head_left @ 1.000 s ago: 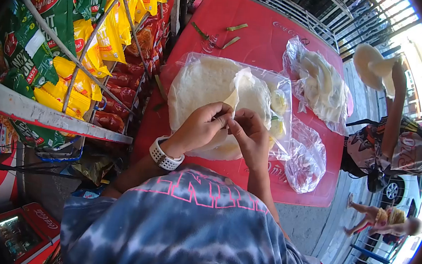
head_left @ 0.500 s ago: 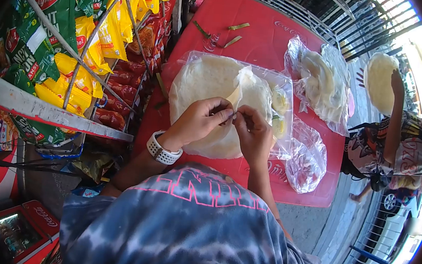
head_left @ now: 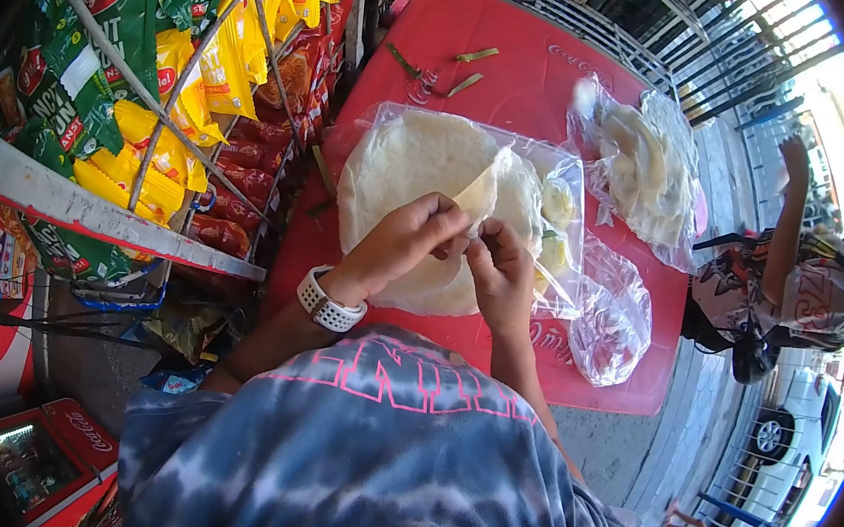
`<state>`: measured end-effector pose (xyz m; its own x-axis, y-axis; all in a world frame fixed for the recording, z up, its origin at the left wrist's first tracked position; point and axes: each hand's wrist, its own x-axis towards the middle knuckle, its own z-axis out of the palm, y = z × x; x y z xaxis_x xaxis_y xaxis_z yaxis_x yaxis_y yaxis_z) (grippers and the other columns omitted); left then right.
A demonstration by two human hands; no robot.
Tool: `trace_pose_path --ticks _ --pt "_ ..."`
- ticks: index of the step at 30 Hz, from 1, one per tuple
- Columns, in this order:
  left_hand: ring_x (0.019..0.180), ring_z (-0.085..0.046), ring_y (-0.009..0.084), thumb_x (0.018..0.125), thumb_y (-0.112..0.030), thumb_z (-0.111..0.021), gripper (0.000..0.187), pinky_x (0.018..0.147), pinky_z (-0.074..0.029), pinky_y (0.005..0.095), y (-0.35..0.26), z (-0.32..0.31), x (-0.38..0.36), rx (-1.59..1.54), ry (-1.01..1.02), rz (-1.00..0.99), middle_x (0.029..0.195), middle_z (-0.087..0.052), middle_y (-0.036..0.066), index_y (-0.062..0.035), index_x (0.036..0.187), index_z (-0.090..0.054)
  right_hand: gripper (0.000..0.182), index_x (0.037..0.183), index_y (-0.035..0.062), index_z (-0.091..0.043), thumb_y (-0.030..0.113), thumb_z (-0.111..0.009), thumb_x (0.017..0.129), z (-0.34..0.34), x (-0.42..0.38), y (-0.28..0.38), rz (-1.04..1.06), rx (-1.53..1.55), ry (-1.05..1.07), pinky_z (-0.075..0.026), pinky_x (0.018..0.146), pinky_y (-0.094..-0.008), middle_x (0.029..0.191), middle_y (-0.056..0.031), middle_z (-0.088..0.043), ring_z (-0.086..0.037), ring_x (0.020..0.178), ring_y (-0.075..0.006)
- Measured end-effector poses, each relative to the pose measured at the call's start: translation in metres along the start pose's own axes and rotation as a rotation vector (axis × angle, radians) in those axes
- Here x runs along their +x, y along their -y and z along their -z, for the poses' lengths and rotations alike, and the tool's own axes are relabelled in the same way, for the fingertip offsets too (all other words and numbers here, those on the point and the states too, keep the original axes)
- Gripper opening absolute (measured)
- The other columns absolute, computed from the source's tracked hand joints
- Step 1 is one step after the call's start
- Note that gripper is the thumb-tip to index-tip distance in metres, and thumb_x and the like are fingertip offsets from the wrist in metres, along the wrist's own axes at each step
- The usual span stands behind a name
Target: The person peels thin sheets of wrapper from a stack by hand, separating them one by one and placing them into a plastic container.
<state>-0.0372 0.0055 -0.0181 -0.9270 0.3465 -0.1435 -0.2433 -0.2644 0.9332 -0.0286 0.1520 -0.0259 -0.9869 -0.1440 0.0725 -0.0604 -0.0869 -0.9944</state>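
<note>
A stack of thin, round, pale wrappers [head_left: 406, 157] lies on a clear plastic sheet on the red table [head_left: 521, 46]. Both hands are over the stack, fingertips close together, pinching the raised edge of the top wrapper. My left hand [head_left: 409, 237] wears a white watch strap at the wrist, its thumb and fingers closed on that edge. My right hand [head_left: 501, 275] is closed on the same wrapper just to the right. Pale yellow-green pieces [head_left: 558, 210] in clear plastic lie right of the stack.
More wrappers in a plastic bag [head_left: 647, 158] lie at the table's right. A crumpled clear bag [head_left: 613, 315] is nearer me. Green strips [head_left: 465, 84] lie at the far side. Snack packs [head_left: 89, 54] hang at left behind bars. A person [head_left: 792, 281] is beyond the table.
The raised wrapper flap has shifted slightly right, while both hands stay nearly in place. The person at the right no longer shows the round wrapper held up before.
</note>
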Motion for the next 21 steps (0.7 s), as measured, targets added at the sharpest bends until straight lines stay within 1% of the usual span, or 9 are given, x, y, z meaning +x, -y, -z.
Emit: trace_pose_path --ticks 2,3,5,8,11,14,17,18,21 --pt "0.07 -0.043 0.0018 0.081 -0.026 -0.057 0.023 0.063 -0.036 0.016 0.0 0.002 0.001 0.327 0.055 -0.129 0.075 -0.048 -0.004 -0.0054 0.085 -0.049 0.011 0.087 -0.0014 -0.05 0.008 -0.052 0.081 0.004 0.0 -0.003 0.033 -0.045 0.069 -0.038 0.057 -0.0184 0.071 0.0009 -0.052 -0.046 0.064 -0.0042" --pt "0.069 -0.043 0.0017 0.08 -0.026 -0.059 0.022 0.062 -0.036 0.016 -0.001 0.004 0.002 0.301 0.081 -0.107 0.074 -0.048 -0.004 -0.0058 0.084 -0.049 0.011 0.086 -0.0013 -0.05 0.008 -0.052 0.081 0.006 0.0 -0.003 0.048 -0.068 0.103 -0.038 0.057 -0.0183 0.071 0.0012 -0.051 -0.046 0.063 -0.0041" --pt "0.067 -0.041 0.0015 0.077 -0.024 -0.062 0.022 0.061 -0.035 0.0159 -0.003 0.008 0.004 0.249 0.135 -0.06 0.072 -0.046 -0.006 -0.0065 0.082 -0.05 0.01 0.086 -0.0011 -0.05 0.007 -0.052 0.081 0.007 0.0 -0.001 0.042 0.01 0.139 -0.037 0.057 -0.0178 0.071 0.0017 -0.05 -0.045 0.064 -0.0039" --pt "0.064 -0.045 0.0031 0.077 -0.019 -0.063 0.018 0.059 -0.038 0.018 -0.003 0.008 0.006 0.186 0.132 -0.09 0.069 -0.05 -0.004 -0.0038 0.079 -0.053 0.01 0.087 -0.0005 -0.05 0.007 -0.052 0.081 0.009 -0.001 -0.001 0.03 0.086 0.147 -0.036 0.058 -0.0172 0.073 0.0015 -0.05 -0.045 0.066 -0.0038" --pt "0.065 -0.047 0.0027 0.078 -0.018 -0.061 0.015 0.059 -0.039 0.0183 -0.001 0.007 0.007 0.21 0.14 -0.169 0.068 -0.052 -0.003 -0.0045 0.079 -0.053 0.011 0.089 0.0 -0.049 0.008 -0.051 0.082 0.013 -0.001 -0.01 0.009 0.133 0.129 -0.036 0.061 -0.0172 0.077 0.0007 -0.05 -0.045 0.07 -0.0044" --pt "0.061 -0.048 0.0052 0.077 -0.012 -0.061 0.012 0.057 -0.04 0.0209 0.0 0.006 0.008 0.203 0.1 -0.159 0.065 -0.053 -0.001 -0.0034 0.075 -0.053 0.012 0.09 0.0002 -0.048 0.01 -0.05 0.083 0.011 -0.001 -0.01 -0.027 0.231 0.108 -0.038 0.065 -0.0178 0.079 -0.0002 -0.05 -0.047 0.074 -0.0058" --pt "0.055 -0.05 0.0114 0.072 -0.007 -0.062 0.013 0.052 -0.04 0.0247 -0.003 0.0 0.006 0.601 -0.078 -0.347 0.061 -0.051 0.002 -0.002 0.071 -0.05 0.013 0.09 0.0004 -0.048 0.01 -0.051 0.083 0.004 0.0 0.0 -0.095 0.364 0.064 -0.039 0.069 -0.0193 0.081 -0.0011 -0.051 -0.048 0.078 -0.0073" --pt "0.054 -0.05 0.0138 0.069 -0.006 -0.062 0.013 0.051 -0.039 0.0259 -0.003 -0.002 0.006 0.662 -0.096 -0.395 0.06 -0.049 0.004 -0.0018 0.069 -0.049 0.012 0.09 0.0005 -0.048 0.01 -0.052 0.083 0.002 0.001 0.002 -0.122 0.41 0.046 -0.04 0.07 -0.0199 0.081 -0.0013 -0.051 -0.048 0.079 -0.0078" --pt "0.052 -0.049 0.0193 0.065 -0.003 -0.061 0.015 0.048 -0.039 0.0288 -0.003 -0.009 0.005 0.81 -0.155 -0.507 0.058 -0.047 0.007 -0.0016 0.066 -0.046 0.012 0.09 0.0008 -0.048 0.009 -0.054 0.082 0.001 0.006 -0.003 -0.121 0.344 0.061 -0.041 0.071 -0.0215 0.083 -0.002 -0.052 -0.05 0.08 -0.0086"
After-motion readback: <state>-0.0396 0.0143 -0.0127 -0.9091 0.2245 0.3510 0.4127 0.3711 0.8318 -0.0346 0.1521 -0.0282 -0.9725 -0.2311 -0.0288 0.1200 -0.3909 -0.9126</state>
